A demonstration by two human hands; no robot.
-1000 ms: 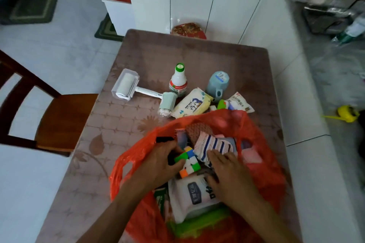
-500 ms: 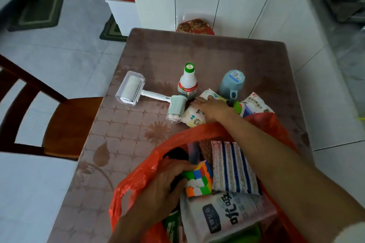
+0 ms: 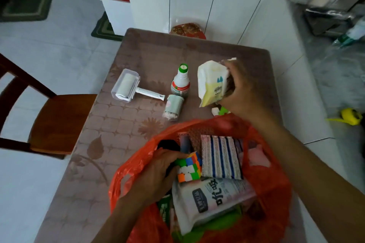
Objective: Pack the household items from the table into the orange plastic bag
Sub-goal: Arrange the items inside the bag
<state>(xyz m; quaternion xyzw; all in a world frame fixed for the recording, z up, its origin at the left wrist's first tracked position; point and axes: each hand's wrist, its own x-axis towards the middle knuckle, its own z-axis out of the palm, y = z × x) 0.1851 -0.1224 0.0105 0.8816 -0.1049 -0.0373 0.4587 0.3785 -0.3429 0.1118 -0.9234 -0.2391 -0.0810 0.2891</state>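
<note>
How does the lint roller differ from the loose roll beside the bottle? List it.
The lint roller has a white handle and sits in a clear cover; the loose roll has neither. The lint roller lies further left; the loose roll lies just in front of the bottle. The lint roller is longer overall. Both lie flat on the table, unpacked, and neither hand touches them.

Orange thin plastic bag. Multicoloured puzzle cube: green, blue, orange, white, pink squares. Flat cloth striped pink, white, dark blue. White soft pack with black characters. White and pale-yellow soft packet, small blue mark. White bottle, green cap, red-banded label. White lint roller. Brown tablecloth, floral and tile pattern.
</note>
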